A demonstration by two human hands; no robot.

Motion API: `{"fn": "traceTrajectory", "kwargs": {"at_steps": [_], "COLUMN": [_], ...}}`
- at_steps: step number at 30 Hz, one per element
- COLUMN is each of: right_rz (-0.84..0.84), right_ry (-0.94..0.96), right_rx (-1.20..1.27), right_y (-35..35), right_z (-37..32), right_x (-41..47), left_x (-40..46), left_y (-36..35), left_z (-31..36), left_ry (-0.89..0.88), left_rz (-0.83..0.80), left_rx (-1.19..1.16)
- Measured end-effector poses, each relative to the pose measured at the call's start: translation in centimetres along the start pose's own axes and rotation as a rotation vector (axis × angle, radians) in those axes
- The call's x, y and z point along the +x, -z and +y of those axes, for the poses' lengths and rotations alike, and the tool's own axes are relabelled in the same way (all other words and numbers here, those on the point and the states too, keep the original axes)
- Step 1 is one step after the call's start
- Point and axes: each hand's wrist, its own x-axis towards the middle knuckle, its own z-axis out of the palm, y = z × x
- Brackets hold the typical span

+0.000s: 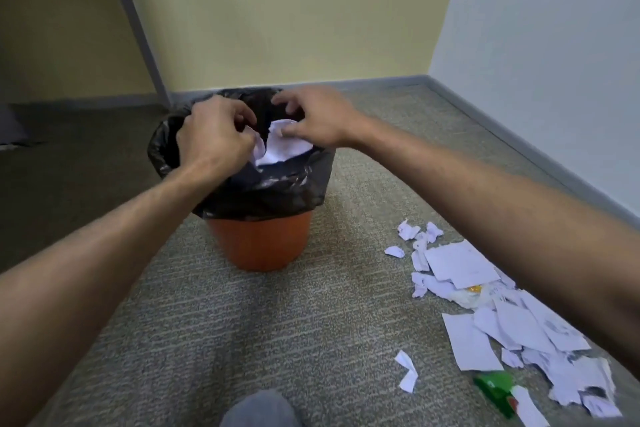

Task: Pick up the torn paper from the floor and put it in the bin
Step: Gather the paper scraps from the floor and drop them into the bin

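An orange bin [258, 243] lined with a black bag [277, 191] stands on the carpet in the middle. Both my hands hover over its mouth. My left hand [213, 135] has its fingers curled round a white piece of paper [259, 149] at the bin's opening. My right hand [313, 118] pinches the larger white paper [287, 144] that sits in the bag's mouth. A heap of torn white paper [498, 319] lies on the floor at the right, under my right forearm.
A green wrapper [495, 390] lies among the scraps at the lower right. One loose twisted scrap [408, 371] lies apart on the carpet. A grey-clad knee [259, 409] shows at the bottom edge. Walls close the corner behind the bin.
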Motion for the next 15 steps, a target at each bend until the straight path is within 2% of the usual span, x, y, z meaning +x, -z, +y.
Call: {"fn": "traceTrajectory", "kwargs": {"at_steps": [2,5,7,9,12,15], "right_rz": [0.008,0.062,0.103,0.062,-0.069,-0.16], "right_ry": [-0.011,-0.04,-0.062,-0.136,-0.249,-0.356], "right_rx": [0.014,0.093,0.121,0.112,0.046,-0.011], "right_y": [0.2,0.6,0.8,0.7,-0.2,-1.8], "right_z": [0.4,1.9,3.5,5.5,9.1,12.5], "right_x": [-0.9,-4.2,-7.6,-11.9,-18.4,-24.5], "left_x": [-0.8,-3.2,-5.6,-8.1,-12.3,-16.5], "left_y": [-0.5,-1.3,-2.0,-3.3,-6.7,-10.6], "left_z": [0.1,1.0,1.8,2.5,3.7,4.9], "left_ry": [-0.035,-0.198,-0.329,-0.439,-0.517,-0.532], "left_rz": [0.05,0.141,0.182,0.176,0.031,-0.231], "left_rx": [0.039,0.055,-0.011,-0.088,-0.196,-0.224]}}
